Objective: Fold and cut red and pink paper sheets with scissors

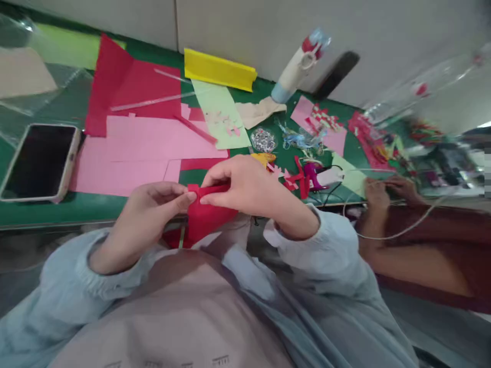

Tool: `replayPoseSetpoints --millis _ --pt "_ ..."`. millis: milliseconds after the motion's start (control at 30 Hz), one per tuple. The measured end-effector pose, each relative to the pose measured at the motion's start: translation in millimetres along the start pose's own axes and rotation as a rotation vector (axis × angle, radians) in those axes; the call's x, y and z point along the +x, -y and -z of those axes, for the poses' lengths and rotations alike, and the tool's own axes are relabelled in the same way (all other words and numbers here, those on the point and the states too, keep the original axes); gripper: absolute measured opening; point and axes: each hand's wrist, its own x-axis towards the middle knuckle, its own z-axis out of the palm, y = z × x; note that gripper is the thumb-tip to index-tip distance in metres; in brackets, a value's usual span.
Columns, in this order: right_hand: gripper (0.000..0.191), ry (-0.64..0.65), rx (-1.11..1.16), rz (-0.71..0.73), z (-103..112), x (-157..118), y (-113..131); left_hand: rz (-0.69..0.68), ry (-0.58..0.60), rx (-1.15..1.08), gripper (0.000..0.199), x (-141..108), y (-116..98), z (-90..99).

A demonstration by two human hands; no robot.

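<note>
Head view: left hand [148, 212] and right hand [249, 186] pinch red material [207, 222] by the table edge [76, 224].

Pale blue, loose long sleeves [330, 255] with gathered cuffs; a dusty pinkish-grey top [180, 312], small dark marks [220, 361] at the frame's bottom centre.

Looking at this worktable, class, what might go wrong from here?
The thin bright-red sheet, pinched by the left hand and right hand, might crease or slip out of line.
The round dish of small silvery pieces sits just beyond the right hand; a knock could scatter them.
The black-screened phone in a pale case lies near the green table's front edge and could be nudged off.
</note>
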Motion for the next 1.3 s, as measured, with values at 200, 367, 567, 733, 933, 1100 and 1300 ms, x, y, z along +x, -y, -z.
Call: replayPoseSetpoints --millis 200,367,567,733,933,1100,1300 --pt "0.01 -0.023 -0.015 0.01 -3 -2 4 -0.017 0.035 -0.109 0.028 1 3 -4.0" --pt "0.01 -0.023 -0.005 0.011 -3 -1 2 -0.039 0.041 -0.124 0.026 2 1 -4.4" --pt "0.02 0.113 0.005 -0.068 0 3 1 -0.106 -0.021 -0.047 0.024 0 -2 -5.4" --pt "0.027 0.14 0.057 -0.055 1 3 0 -0.075 0.069 0.092 0.023 0 3 4.2" --pt "0.027 0.055 -0.052 0.008 -6 3 -1 -0.09 0.002 0.093 0.023 -2 4 4.2" --pt "0.023 0.016 -0.141 0.03 -10 1 3 -0.074 -0.018 0.05 0.023 -2 6 0.1" --pt "0.019 0.006 -0.178 0.04 -10 -2 7 -0.08 -0.004 0.038 0.022 2 10 -0.6"
